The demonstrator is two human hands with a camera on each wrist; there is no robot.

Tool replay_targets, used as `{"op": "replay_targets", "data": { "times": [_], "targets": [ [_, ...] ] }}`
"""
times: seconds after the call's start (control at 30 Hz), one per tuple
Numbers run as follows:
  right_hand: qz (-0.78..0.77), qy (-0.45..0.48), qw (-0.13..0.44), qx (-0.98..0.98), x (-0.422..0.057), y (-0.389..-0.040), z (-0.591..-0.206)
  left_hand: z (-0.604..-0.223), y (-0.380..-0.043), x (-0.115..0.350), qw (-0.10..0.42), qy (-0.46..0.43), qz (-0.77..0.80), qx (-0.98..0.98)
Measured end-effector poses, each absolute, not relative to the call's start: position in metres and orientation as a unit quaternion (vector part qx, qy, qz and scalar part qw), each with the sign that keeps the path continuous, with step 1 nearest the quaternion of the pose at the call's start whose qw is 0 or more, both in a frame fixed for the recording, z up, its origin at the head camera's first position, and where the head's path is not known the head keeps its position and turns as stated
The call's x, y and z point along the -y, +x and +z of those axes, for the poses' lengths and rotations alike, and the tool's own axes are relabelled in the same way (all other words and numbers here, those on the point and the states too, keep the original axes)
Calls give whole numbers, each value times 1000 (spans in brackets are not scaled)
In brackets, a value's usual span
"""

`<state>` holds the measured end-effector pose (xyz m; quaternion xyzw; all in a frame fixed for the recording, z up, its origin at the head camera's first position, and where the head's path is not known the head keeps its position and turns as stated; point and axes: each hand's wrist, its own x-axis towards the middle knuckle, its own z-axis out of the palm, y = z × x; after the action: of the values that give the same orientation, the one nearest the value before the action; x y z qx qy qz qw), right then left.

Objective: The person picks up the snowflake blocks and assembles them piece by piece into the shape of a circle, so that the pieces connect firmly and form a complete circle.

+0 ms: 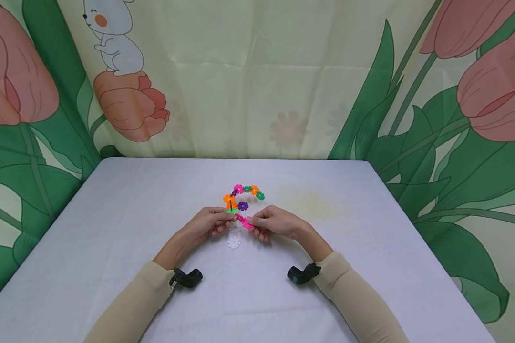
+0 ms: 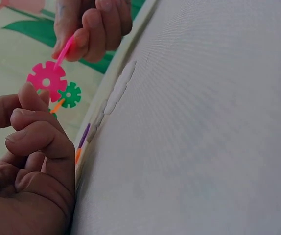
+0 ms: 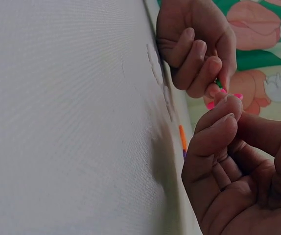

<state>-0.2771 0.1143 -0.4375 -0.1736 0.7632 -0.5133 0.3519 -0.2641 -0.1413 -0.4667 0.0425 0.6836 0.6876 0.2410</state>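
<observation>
The left hand is pinching the chain of snowflake discs, the right hand a pink disc, toward the table's far edge. They seem to be joining pieces, probably needing a firm, straight push.

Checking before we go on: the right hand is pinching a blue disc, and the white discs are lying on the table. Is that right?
Not quite: the right hand is pinching a pink disc, not a blue one, as the head view shows. The white discs do lie on the table.
</observation>
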Motion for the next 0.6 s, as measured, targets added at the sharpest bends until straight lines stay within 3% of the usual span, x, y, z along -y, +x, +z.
{"op": "replay_targets", "data": {
  "times": [0.6],
  "targets": [
    [-534,-161,353,-751,-113,-277,-442,-470,-266,143,237,44,693,-680]
  ]
}}
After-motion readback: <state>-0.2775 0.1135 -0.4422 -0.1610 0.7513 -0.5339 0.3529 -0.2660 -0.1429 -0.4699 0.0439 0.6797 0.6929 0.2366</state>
